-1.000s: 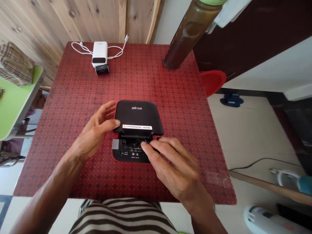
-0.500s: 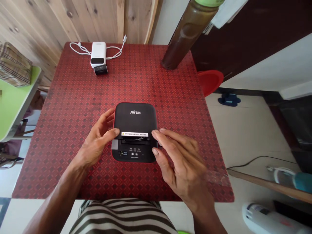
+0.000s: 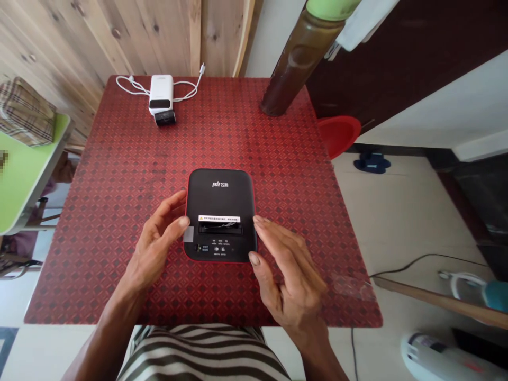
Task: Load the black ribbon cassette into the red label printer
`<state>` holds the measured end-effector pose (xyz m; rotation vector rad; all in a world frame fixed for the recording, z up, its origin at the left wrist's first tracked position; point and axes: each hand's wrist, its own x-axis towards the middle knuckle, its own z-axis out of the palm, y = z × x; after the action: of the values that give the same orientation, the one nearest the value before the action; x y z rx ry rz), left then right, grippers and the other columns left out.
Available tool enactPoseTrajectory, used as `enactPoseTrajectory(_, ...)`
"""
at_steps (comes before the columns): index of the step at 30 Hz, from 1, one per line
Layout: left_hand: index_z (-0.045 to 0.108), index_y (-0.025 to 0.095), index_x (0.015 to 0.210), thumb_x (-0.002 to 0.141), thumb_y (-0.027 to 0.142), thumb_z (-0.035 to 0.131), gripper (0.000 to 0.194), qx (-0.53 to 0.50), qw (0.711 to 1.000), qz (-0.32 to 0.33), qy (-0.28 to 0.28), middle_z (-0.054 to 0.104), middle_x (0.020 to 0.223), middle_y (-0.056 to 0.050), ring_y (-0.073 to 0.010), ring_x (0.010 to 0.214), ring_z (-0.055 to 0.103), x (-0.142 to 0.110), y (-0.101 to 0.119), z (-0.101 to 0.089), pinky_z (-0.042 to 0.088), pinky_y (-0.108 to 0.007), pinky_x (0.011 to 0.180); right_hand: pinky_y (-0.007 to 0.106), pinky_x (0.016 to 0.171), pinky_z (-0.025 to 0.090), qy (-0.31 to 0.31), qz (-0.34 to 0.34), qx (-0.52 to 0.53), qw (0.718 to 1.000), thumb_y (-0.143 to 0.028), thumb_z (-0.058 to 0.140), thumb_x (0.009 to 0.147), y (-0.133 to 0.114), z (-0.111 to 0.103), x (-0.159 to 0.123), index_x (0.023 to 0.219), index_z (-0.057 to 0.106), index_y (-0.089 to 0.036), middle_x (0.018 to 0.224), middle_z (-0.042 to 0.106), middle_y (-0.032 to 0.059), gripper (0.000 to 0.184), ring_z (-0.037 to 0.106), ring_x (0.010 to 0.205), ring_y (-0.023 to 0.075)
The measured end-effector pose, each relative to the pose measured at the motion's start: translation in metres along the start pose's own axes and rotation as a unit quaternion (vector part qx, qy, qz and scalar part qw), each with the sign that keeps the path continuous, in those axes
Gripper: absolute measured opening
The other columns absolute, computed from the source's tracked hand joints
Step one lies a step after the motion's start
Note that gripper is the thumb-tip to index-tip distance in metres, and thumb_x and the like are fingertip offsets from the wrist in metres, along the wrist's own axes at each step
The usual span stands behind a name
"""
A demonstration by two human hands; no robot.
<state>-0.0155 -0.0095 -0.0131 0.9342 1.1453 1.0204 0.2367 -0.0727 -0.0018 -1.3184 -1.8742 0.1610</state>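
A small receipt printer (image 3: 220,198) lies flat on the red table, black on top with red sides. It has a white warning strip, a paper slot and small buttons near its front edge. My left hand (image 3: 159,241) is beside its left side, fingers apart, with the thumb tip at the printer's edge. My right hand (image 3: 289,264) is at its right side, fingers stretched out and the tips at or near the edge. Neither hand grips the printer. The undersides of the fingers are hidden.
A white power bank (image 3: 161,92) with a white cable (image 3: 186,95) lies at the table's back left, against a small black object (image 3: 164,117). A tall brown bottle (image 3: 289,66) with a green lid stands at the back right. A red stool (image 3: 339,135) is beyond the table (image 3: 119,159).
Both thumbs have come off the printer's top to its edges, and my hands have loosened outward. The printer's lid now appears to sit flush; before, its front edge looked slightly raised.
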Motion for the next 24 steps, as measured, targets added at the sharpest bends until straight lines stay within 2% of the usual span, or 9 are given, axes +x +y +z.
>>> enactPoseTrajectory(5, 0.074, 0.040, 0.158, 0.104, 0.041, 0.085, 0.055, -0.002, 1.000, 0.004, -0.016, 0.071, 0.168, -0.004, -0.0357, 0.157, 0.065, -0.018, -0.004, 0.000, 0.060, -0.047, 0.120, 0.044, 0.091, 0.073, 0.085, 0.078, 0.007, 0.993, -0.012, 0.071, 0.108, -0.010, 0.008, -0.019, 0.161, 0.067, -0.025, 0.130, 0.086, 0.0138, 0.055, 0.084, 0.111, 0.0293)
enactPoseTrajectory(8, 0.076, 0.039, 0.156, 0.103, 0.041, 0.084, 0.054, -0.004, 1.000, 0.009, -0.001, 0.072, 0.167, -0.004, -0.0361, 0.156, 0.065, -0.017, -0.004, 0.003, 0.059, -0.048, 0.121, 0.038, 0.079, 0.074, 0.083, 0.100, 0.004, 0.991, -0.014, 0.070, 0.109, -0.013, 0.011, -0.025, 0.162, 0.066, -0.027, 0.122, 0.087, 0.0111, 0.055, 0.084, 0.092, 0.0253)
enactPoseTrajectory(10, 0.076, 0.037, 0.155, 0.101, 0.041, 0.085, 0.054, 0.001, 1.000, 0.007, 0.010, 0.073, 0.165, -0.005, -0.0367, 0.154, 0.066, -0.016, -0.003, 0.006, 0.058, -0.049, 0.121, 0.038, 0.077, 0.075, 0.075, 0.101, -0.003, 0.992, -0.016, 0.070, 0.110, -0.015, 0.013, -0.027, 0.165, 0.063, -0.028, 0.121, 0.088, 0.0104, 0.057, 0.084, 0.085, 0.0243)
enactPoseTrajectory(16, 0.074, 0.034, 0.155, 0.100, 0.044, 0.083, 0.057, 0.003, 0.999, -0.004, 0.039, 0.076, 0.160, -0.006, -0.0354, 0.142, 0.073, -0.018, -0.001, 0.017, 0.061, -0.046, 0.110, 0.040, 0.078, 0.077, 0.078, 0.114, -0.021, 0.990, -0.022, 0.068, 0.113, -0.017, 0.018, -0.030, 0.166, 0.061, -0.027, 0.119, 0.088, 0.0121, 0.054, 0.084, 0.081, 0.0244)
enactPoseTrajectory(21, 0.076, 0.035, 0.153, 0.100, 0.040, 0.082, 0.053, 0.006, 0.998, 0.005, 0.062, 0.077, 0.157, -0.005, -0.0331, 0.142, 0.073, -0.018, -0.003, 0.021, 0.060, -0.044, 0.113, 0.038, 0.079, 0.077, 0.083, 0.147, 0.010, 0.986, -0.023, 0.071, 0.111, -0.017, 0.021, -0.034, 0.162, 0.063, -0.025, 0.124, 0.088, 0.0130, 0.052, 0.087, 0.085, 0.0246)
enactPoseTrajectory(24, 0.075, 0.034, 0.153, 0.101, 0.039, 0.080, 0.053, 0.011, 0.998, 0.010, 0.065, 0.077, 0.157, -0.005, -0.0335, 0.142, 0.074, -0.017, -0.003, 0.023, 0.060, -0.047, 0.116, 0.038, 0.078, 0.077, 0.088, 0.160, 0.022, 0.983, -0.023, 0.074, 0.109, -0.016, 0.024, -0.036, 0.160, 0.064, -0.026, 0.127, 0.088, 0.0140, 0.053, 0.089, 0.090, 0.0259)
